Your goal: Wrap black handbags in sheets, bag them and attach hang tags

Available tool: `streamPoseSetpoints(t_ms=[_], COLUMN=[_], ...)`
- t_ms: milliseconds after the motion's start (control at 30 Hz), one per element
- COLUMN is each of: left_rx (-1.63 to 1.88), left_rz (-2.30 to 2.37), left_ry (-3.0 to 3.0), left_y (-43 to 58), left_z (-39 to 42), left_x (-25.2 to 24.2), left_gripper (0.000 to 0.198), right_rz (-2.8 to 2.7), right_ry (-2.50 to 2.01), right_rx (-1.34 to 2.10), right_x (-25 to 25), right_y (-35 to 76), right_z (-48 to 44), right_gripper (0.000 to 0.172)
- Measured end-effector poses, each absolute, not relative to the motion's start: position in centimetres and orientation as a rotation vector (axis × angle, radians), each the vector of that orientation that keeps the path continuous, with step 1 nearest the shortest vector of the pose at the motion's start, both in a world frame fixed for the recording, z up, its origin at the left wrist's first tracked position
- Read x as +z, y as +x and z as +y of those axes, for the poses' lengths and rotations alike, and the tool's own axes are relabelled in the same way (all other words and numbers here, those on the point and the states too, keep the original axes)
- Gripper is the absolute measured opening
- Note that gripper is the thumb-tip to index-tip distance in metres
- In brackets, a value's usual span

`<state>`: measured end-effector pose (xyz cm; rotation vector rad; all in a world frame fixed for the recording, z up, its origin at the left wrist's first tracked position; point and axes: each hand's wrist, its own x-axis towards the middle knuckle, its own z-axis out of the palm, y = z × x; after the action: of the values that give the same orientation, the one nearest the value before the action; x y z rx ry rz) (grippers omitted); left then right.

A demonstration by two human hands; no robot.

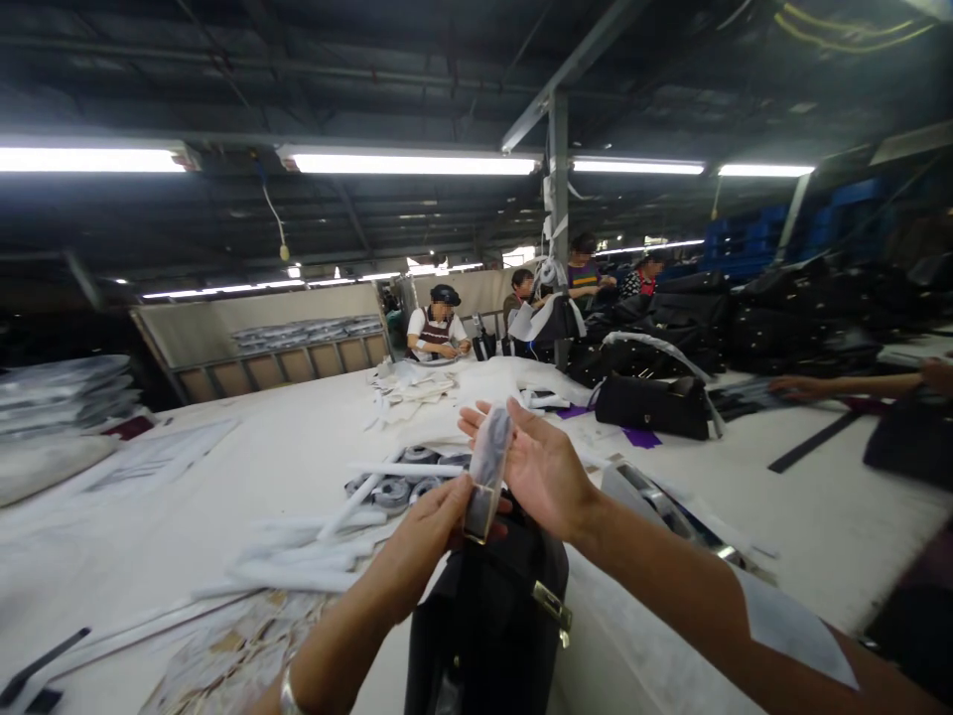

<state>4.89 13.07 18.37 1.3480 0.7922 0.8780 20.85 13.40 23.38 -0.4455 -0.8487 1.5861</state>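
Just above a black handbag [483, 626] is a dark strap [489, 457] in translucent white wrapping, with a gold metal frame near its lower end. My left hand [428, 521] pinches this strap beside the gold fitting, thumb on top. Behind the upper part of the strap, my right hand [551, 472] lies palm up with its fingers stretched out, touching the wrapping. The handbag stands upright in front of me and carries a gold clasp [552, 608] on its right side. Whether the strap joins the bag is hidden by my hands.
White foam-like tubes [298, 571] and dark wrapped rolls [392, 492] lie left of the bag on the white table [201, 497]. Another black handbag [651, 405] is farther right, before a heap of black bags. A co-worker's arm [841, 387] reaches in from the right; several people work behind.
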Motion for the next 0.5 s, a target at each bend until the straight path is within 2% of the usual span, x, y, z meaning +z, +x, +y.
streamPoseSetpoints(t_ms=[100, 233, 367, 500], left_rx=[0.864, 0.891, 0.912, 0.831], left_rz=[0.716, 0.68, 0.673, 0.739], left_ry=[1.389, 1.434, 1.581, 1.769], left_y=[3.6, 2.5, 2.0, 1.5], left_z=[10.0, 7.8, 6.5, 5.4], left_x=[17.6, 16.6, 14.5, 11.9], left_gripper=[0.048, 0.041, 0.043, 0.049], right_rz=[-0.874, -0.961, -1.11, -1.298], right_ry=[-0.419, -0.555, -0.656, -0.77], right_rx=[1.681, 1.677, 1.56, 1.403], right_x=[22.9, 21.9, 20.4, 19.7], right_y=[19.2, 19.0, 19.9, 21.8], right_z=[11.3, 10.5, 11.0, 11.4], right_gripper=[0.053, 0.048, 0.045, 0.051])
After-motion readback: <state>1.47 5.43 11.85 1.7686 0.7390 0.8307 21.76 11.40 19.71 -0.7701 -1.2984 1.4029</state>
